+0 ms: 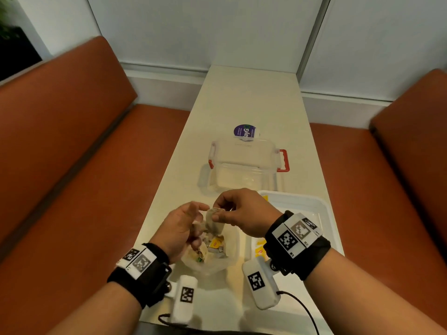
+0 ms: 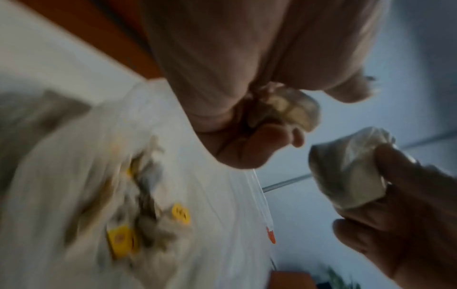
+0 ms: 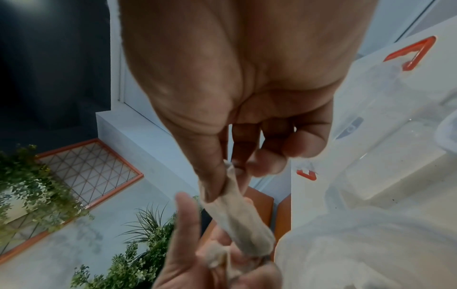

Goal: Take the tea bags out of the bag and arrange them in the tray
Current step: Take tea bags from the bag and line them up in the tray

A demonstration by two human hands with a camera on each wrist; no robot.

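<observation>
Bench seating point(image 1: 60, 141), orange, lies to the left of the table point(image 1: 242, 105), our one landmark; a matching seat flanks its right side.

Left hand point(image 1: 180, 228): above the table's near end, directly over the plastic bag point(image 1: 208, 259). We see its fingers curled round a crumpled tea bag point(image 1: 197, 229), with the forefinger raised free.

Plastic bag: clear, open-mouthed, on the table's near end. It holds more tea bags point(image 1: 214, 249) with yellow tags point(image 1: 216, 243); the red mark on a tag is too small for us to read.

Right hand point(image 1: 242, 211): above the table, just right of the left hand. Thumb and forefinger pinch the top edge of a second tea bag point(image 1: 214, 223), which hangs limp and almost touches the one in the left hand.

Handling, in our judgement: the tea bags are very light, soft paper sachets, easily torn, with strings that may tangle. We would take each by its sealed top edge or its tag, never by the filled belly.

Tray point(image 1: 324, 206): white, on the table's near right edge, with yellow tags already lying in it.

Clear box point(image 1: 244, 165): mid-table, with red latches. Behind it sits a round purple label point(image 1: 244, 131); we make out only "ayG".
</observation>
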